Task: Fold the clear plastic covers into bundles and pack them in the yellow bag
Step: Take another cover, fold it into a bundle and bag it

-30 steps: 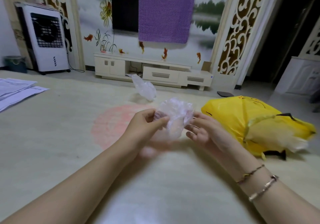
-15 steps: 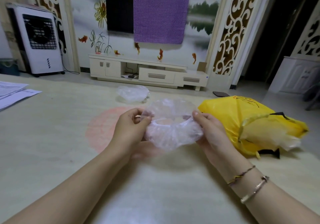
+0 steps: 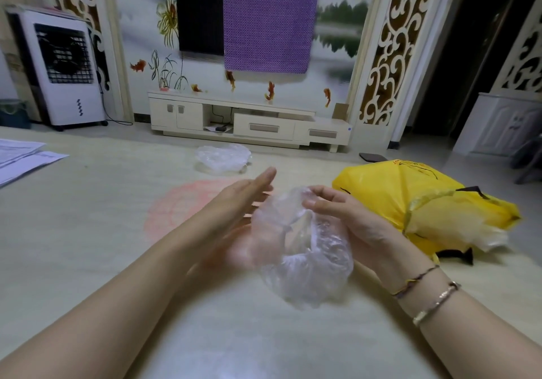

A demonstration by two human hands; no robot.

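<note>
A clear crinkled plastic cover (image 3: 305,261) hangs above the pale table (image 3: 88,232), its elastic rim open toward me. My right hand (image 3: 346,217) pinches the cover's top edge between thumb and fingers. To the cover's left, my left hand (image 3: 243,199) has straight fingers pointing forward, and its palm side is next to the plastic; it holds nothing. Another clear cover (image 3: 224,157) lies flat farther back on the table. The yellow bag (image 3: 422,202) lies on its side at the right, with clear plastic showing at its mouth.
White papers (image 3: 20,155) lie at the table's left edge. Beyond the table are a white TV cabinet (image 3: 249,120), a white air cooler (image 3: 63,67) at the left and a dark doorway at the right. A faint pink round mark is on the table.
My left hand has let go of the cover's rim and straightened. The cover, stretched between both hands before, now hangs from my right hand alone. The thrown cover has settled on the table.
</note>
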